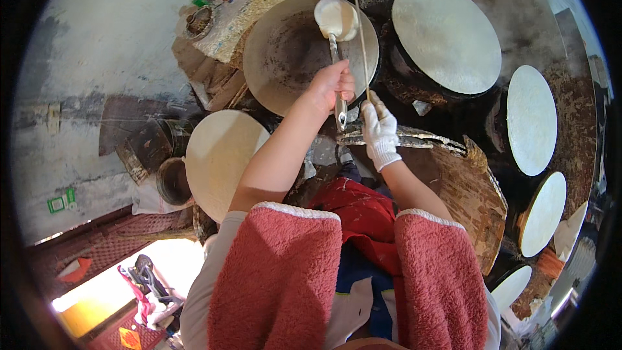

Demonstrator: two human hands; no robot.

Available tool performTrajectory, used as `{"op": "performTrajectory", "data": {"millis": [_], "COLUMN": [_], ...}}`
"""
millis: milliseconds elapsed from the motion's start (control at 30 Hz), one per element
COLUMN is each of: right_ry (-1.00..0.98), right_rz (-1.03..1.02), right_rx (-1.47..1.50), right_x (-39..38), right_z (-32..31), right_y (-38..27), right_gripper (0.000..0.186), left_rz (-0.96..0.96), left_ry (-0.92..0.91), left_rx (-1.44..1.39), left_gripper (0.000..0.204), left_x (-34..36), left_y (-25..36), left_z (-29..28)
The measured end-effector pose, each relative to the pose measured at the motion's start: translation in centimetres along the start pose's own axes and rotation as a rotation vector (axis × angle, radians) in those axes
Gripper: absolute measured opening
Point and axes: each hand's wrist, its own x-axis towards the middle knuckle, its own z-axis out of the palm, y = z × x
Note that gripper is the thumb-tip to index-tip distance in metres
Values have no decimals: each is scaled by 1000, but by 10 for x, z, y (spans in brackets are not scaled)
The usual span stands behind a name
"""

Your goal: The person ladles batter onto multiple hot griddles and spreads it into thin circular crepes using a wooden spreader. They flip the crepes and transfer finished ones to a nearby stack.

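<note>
Ladle [335,23]: its bowl, full of pale batter, hangs over the far part of the dark griddle [291,58], its metal handle running back toward the person; the griddle is the landmark here. Left of it and nearer the person lies a pale round disc [220,159], with a dark pot [172,181] just beyond that disc's left edge. The bare left hand [332,84] sits at the griddle's near rim, fingers wrapped tight round the ladle handle; just right of it the right hand [379,131], in a white glove, is closed on a thin stick [360,32] that rises across the griddle's right side, passing beside the ladle bowl. Right of the griddle a covered pale round [447,35] steams; further right three more rounds [531,120] curve away.
</note>
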Motion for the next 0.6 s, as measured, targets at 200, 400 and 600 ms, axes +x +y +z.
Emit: {"op": "performTrajectory", "data": {"millis": [200,400,600], "right_ry": [58,79,-58], "right_rz": [55,-57,-50], "right_rx": [-75,-197,-168], "right_x": [7,35,75], "right_z": [10,53,127], "right_y": [8,-14,-30], "right_gripper": [43,41,43], "left_rz": [626,1079,684], "left_ry": [734,1252,410], "left_rx": [1520,1574,504], "left_gripper": [29,29,32], "left_x": [5,-59,-95], "left_y": [26,128,169], "left_z": [-69,-89,-56]}}
